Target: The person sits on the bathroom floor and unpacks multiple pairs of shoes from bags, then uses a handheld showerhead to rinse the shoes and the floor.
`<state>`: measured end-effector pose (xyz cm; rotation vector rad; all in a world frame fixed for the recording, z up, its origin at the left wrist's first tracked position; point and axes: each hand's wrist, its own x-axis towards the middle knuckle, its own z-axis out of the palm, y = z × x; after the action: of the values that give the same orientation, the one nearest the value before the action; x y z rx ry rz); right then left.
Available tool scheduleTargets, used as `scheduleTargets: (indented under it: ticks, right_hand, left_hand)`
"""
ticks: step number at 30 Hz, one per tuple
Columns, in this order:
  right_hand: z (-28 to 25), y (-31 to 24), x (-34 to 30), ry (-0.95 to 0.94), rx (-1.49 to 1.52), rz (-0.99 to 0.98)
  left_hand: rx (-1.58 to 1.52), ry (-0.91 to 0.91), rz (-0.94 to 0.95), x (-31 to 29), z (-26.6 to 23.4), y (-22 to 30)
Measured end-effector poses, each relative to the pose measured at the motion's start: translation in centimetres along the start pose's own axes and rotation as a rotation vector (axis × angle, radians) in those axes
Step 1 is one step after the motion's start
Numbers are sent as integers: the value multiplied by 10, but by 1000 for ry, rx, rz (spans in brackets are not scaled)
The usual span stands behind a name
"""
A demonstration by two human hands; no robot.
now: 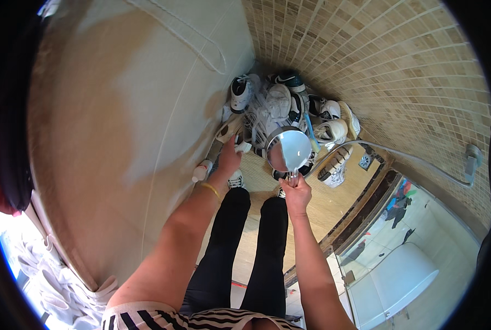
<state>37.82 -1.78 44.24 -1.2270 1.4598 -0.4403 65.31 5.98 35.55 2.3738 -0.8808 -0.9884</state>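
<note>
My right hand point(296, 193) grips the handle of a round metal ladle-like scoop point(288, 149) filled with water, held level above a pile of sneakers point(281, 107) in the corner of a tiled shower floor. My left hand point(229, 158), with a yellow bangle on the wrist, reaches down to the left edge of the shoe pile and touches a small white object there; what it is cannot be told. My black-trousered legs stand just behind the pile.
A white bottle point(201, 171) lies on the floor by the left wall. A floor drain point(365, 161) sits right of the shoes. A hose point(421, 162) runs along the mosaic wall to a fitting point(472, 155). A glass partition point(399, 264) stands at the lower right.
</note>
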Motion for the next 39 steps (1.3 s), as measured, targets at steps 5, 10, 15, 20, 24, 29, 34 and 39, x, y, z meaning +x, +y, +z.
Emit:
scheduleTargets:
  ticks: [5, 10, 15, 20, 24, 29, 34, 39]
  right_hand:
    - [32, -15, 20, -27, 123, -1]
    - [39, 13, 49, 52, 74, -40]
    - [86, -6, 66, -162, 167, 35]
    - [67, 3, 83, 4, 318, 94]
    - [69, 1, 90, 24, 442, 109]
    - [62, -3, 105, 1, 374, 100]
    - [53, -4, 108, 105, 452, 54]
    - [33, 8, 101, 138, 397, 75]
  left_hand:
    - [97, 121, -17, 114, -4, -15]
    - [122, -33, -37, 206, 18, 28]
    - [124, 72, 119, 262, -7, -100]
    - [82, 74, 18, 245, 64, -33]
    - [150, 266, 124, 238, 56, -30]
    - [346, -91, 142, 247, 37, -18]
    - [364, 93, 511, 250, 52, 63]
    - [205, 15, 653, 295, 103, 123]
